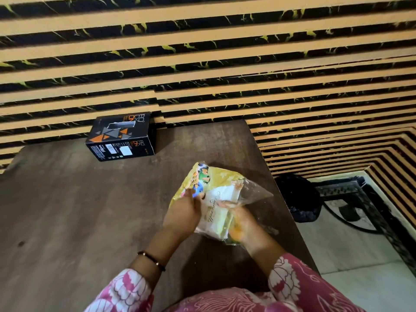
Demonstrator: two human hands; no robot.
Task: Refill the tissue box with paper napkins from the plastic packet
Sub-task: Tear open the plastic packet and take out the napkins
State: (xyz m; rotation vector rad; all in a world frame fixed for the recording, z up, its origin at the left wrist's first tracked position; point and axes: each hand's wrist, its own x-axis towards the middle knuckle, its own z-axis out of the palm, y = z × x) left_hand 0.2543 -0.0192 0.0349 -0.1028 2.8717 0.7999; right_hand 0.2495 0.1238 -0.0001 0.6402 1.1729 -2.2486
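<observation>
Fingers of both my hands are closed on the plastic packet (216,194), which I hold just above the wooden table (78,210) near its right edge. My left hand (183,213) grips the printed yellow side from the left. My right hand (242,224) holds the near end from the right, and some of its fingers seem to reach inside, showing through the clear film, though I cannot tell how far. The paper napkins (213,224) are a white stack inside, near my palms; the far end of the packet looks slack and mostly empty.

I judge I am at the step of getting the napkins out. To do it well I should steady the film with my left hand and draw the stack out whole with my right, squeezing lightly so the sheets stay squared and do not fan or tear. The film looks thin and slippery, so a firm pinch near the opening should serve better than a pull at the loose end.

At the table's far edge, against the wall, the tissue box (121,136) stands well apart from my hands, black with orange triangles. Behind it the wall (225,64) runs in black and orange stripes. Past the table's right edge I see pale floor (351,248) and dark metal framework (342,192).
</observation>
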